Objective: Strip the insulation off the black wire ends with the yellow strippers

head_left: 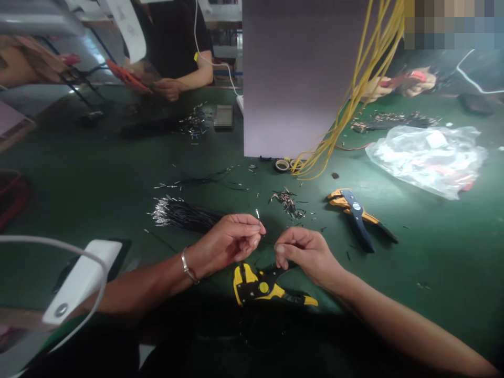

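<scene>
My left hand (236, 236), with a silver bracelet at the wrist, pinches a short black wire whose bright metal tip (258, 214) points up. Close by on the right, my right hand (303, 249) has thumb and fingertips pressed together; anything between them is too small to make out. Below both hands lies a yellow-and-black wire stripper (263, 287). A bundle of black wires (185, 214) with shiny ends rests beyond my left hand and is partly hidden by it. Beyond my right hand is a small heap of metal terminals (289, 203).
A blue-and-orange wire stripper (356, 212) lies to the right. Yellow wires (334, 136) hang beside a grey panel (291, 79), near tape rolls (282, 166). A clear plastic bag (429, 157) sits far right. Co-workers' hands (169, 88) are across the green table (433, 294).
</scene>
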Motion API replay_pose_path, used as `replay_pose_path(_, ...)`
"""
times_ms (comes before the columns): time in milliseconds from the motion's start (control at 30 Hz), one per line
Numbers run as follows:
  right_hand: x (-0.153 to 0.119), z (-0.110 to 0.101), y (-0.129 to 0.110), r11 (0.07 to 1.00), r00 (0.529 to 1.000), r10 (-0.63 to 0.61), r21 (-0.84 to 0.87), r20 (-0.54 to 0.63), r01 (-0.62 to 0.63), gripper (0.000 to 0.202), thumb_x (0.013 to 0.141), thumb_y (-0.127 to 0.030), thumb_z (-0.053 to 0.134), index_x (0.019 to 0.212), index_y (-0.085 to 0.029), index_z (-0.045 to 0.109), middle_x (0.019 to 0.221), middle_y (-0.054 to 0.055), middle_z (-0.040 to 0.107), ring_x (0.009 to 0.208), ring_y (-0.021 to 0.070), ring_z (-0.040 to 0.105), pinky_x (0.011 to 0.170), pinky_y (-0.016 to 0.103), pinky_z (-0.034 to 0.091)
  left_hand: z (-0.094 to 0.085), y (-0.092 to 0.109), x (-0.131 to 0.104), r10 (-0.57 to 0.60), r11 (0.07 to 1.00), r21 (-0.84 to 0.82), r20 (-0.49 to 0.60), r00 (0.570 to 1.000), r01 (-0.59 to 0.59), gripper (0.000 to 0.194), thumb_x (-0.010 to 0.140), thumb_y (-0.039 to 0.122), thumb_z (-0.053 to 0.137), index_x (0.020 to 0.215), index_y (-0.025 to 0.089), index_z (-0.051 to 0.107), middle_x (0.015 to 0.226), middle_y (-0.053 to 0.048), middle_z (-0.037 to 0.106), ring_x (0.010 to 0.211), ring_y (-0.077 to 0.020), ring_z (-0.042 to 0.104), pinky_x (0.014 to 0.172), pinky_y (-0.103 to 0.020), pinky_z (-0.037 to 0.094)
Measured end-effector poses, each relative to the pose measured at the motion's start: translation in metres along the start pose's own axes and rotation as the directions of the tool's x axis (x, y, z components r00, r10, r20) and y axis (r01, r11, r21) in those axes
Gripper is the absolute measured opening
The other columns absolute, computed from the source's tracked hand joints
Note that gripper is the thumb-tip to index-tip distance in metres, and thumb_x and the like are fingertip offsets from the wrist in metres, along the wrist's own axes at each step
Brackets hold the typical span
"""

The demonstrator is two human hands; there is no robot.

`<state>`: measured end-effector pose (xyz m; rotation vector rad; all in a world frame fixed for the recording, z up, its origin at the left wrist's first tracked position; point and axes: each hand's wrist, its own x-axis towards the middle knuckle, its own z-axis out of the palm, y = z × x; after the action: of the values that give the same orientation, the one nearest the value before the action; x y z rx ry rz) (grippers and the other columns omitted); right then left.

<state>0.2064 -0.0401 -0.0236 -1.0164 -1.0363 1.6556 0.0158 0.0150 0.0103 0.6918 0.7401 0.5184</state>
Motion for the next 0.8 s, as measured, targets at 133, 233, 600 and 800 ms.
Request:
replay_pose_path(133, 0.001, -0.001, 0.002, 1.000, 1.000, 0.002, 0.009, -0.016, -0.002, 0.010, 0.075, -0.022, 0.072, 0.070, -0.015, 0.068, 0.054, -0.001, 0.065, 0.046, 0.0096, 0.056, 0.048, 0.023, 0.046, -0.001, -0.001, -0.001, -0.008, 1.000, 0.012, 0.034, 0.999, 0.008, 0.007, 0.076, 0.015, 0.063, 0.078, 0.009, 0.065, 0.052, 0.001, 0.056, 0.037, -0.0045, 0.042, 0.033, -0.015, 0.029)
replay_pose_path(233, 0.002, -0.003, 0.003, 1.000, 1.000, 0.011, 0.010, -0.018, -0.011, 0.006, 0.074, -0.019, 0.070, 0.070, -0.015, 0.068, 0.053, -0.001, 0.065, 0.046, 0.0095, 0.056, 0.049, 0.023, 0.046, -0.001, 0.000, -0.002, -0.003, 1.000, 0.016, 0.038, 0.999, 0.003, 0.008, 0.076, 0.016, 0.064, 0.078, 0.009, 0.065, 0.052, 0.000, 0.058, 0.037, -0.0046, 0.044, 0.033, -0.014, 0.029)
replay_pose_path(600, 0.003, 0.000, -0.004, 0.971, 0.994, 0.054, -0.228, -0.091, -0.073, 0.005, 0.065, -0.017, 0.060, 0.060, -0.016, 0.062, 0.047, -0.003, 0.059, 0.040, 0.0087, 0.049, 0.044, 0.022, 0.041, 0.008, -0.004, -0.007, -0.035, 0.993, 0.116, 0.033, 0.999, 0.031, 0.013, 0.068, 0.021, 0.071, 0.070, 0.009, 0.067, 0.045, 0.000, 0.057, 0.033, -0.0048, 0.042, 0.031, -0.014, 0.026)
replay_pose_path(800, -0.001, 0.005, 0.003, 0.707, 0.950, -0.311, -0.666, 0.009, 0.238, 0.012, 0.065, -0.012, 0.055, 0.056, -0.017, 0.060, 0.053, -0.001, 0.062, 0.048, 0.0100, 0.053, 0.048, 0.021, 0.039, 0.012, -0.013, -0.011, -0.072, 0.975, 0.212, 0.035, 0.997, 0.063, 0.013, 0.065, 0.021, 0.073, 0.067, 0.008, 0.068, 0.043, 0.000, 0.056, 0.033, -0.0038, 0.041, 0.033, -0.014, 0.027)
